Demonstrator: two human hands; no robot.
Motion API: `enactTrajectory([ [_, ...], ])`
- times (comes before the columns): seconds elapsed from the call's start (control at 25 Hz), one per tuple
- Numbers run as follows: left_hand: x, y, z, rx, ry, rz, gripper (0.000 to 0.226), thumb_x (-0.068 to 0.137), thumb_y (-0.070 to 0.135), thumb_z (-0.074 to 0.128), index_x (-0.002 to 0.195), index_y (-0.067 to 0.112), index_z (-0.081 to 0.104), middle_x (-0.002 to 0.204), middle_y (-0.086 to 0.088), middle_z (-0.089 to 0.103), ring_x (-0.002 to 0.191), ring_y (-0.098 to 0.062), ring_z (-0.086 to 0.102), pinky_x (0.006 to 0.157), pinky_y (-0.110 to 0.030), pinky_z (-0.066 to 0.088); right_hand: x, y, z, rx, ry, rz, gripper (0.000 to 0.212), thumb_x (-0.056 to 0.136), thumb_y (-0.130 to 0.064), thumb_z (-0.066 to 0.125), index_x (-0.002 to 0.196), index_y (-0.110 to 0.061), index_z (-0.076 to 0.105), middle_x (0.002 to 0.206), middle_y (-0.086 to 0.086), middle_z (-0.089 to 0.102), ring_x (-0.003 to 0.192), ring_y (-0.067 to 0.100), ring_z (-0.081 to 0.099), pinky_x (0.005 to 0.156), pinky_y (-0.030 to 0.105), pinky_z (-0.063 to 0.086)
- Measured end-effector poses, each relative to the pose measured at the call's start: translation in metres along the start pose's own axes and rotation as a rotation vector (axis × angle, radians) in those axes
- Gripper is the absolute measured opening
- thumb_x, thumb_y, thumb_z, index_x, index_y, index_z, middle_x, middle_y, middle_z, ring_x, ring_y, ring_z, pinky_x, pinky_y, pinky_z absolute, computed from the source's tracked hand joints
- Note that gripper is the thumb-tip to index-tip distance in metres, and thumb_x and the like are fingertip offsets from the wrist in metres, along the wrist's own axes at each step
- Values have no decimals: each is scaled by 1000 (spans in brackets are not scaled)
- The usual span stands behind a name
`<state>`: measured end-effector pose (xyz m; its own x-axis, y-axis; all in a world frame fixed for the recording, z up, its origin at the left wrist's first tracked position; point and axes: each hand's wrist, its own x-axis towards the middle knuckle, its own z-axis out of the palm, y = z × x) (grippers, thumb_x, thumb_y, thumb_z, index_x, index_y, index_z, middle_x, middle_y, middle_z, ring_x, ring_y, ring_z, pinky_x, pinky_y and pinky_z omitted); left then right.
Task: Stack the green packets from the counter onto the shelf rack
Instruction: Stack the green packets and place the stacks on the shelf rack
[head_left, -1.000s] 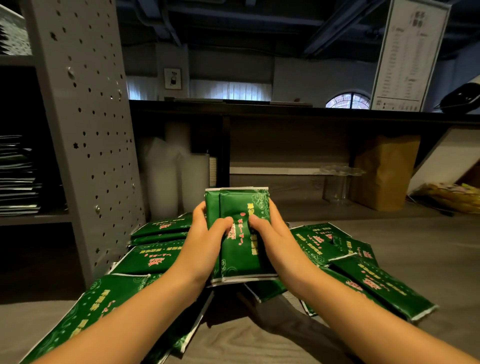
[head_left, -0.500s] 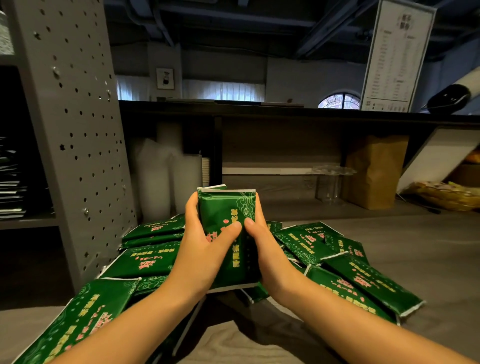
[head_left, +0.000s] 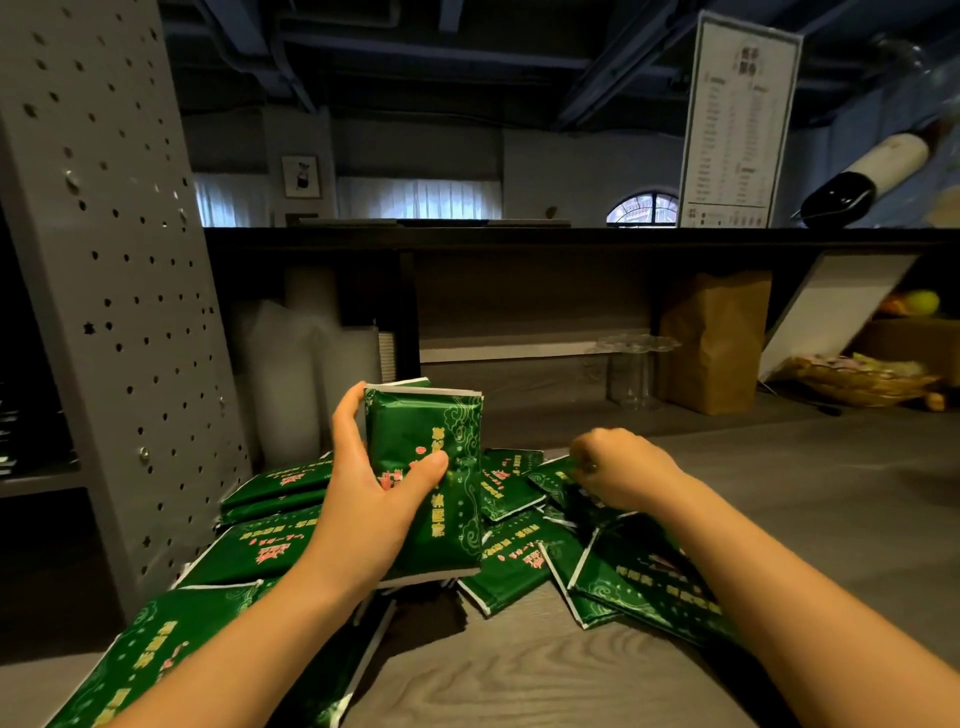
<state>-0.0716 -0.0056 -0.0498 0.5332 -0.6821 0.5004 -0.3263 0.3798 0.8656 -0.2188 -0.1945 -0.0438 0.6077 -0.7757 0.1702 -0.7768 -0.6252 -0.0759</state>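
Grey perforated steel at the bench's left edge: facing the shelf rack (head_left: 104, 312), with its shelf board (head_left: 36, 480) lying well left of both hands. Gripping a small stack of green packets (head_left: 421, 421) in the left hand (head_left: 374, 499), thumb across the front, fingers behind, long axis standing upright and a short edge on top. Holding that stack above the loose packets (head_left: 519, 561) lying flat across the left half of the bench (head_left: 779, 519). Curling the right hand (head_left: 623, 473) knuckles-up onto the heap just right of the held stack, touching a packet there; grip hidden under the knuckles, so not telling closed from merely resting. Judging the left hand the nearer to the rack, so probably carrying leftward past the perforated upright and turning the stack flat for the shelf.

Reading the packets: yellow characters running along the long axis, pink-red marks beside them, pale cloud scrolls at the corners, white seams at both ends, the characters too blurred for making out. Finding no print on the brown paper bag (head_left: 717, 343) toward the back right. Seeing columns of small type on the white menu board (head_left: 737, 124) above it, too fine for reading.
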Motion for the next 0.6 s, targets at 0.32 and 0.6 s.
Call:
enactTrajectory([
  [0.32,0,-6,0,-74,29,-85,77,87,10,62,142,39,16,127,2,52,92,-8,65,58,-19,55,2,-11,30,31,-84,140,73,82,-60,58,136,-14,39,144,14,33,132,38,33,104,49,39],
  [0.6,3,-3,-3,-128,96,-140,72,86,14,63,141,37,23,128,-2,53,95,-15,65,63,-24,55,-1,-8,16,212,203,48,23,93,-26,50,110,-16,62,108,10,66,98,32,61,76,38,51],
])
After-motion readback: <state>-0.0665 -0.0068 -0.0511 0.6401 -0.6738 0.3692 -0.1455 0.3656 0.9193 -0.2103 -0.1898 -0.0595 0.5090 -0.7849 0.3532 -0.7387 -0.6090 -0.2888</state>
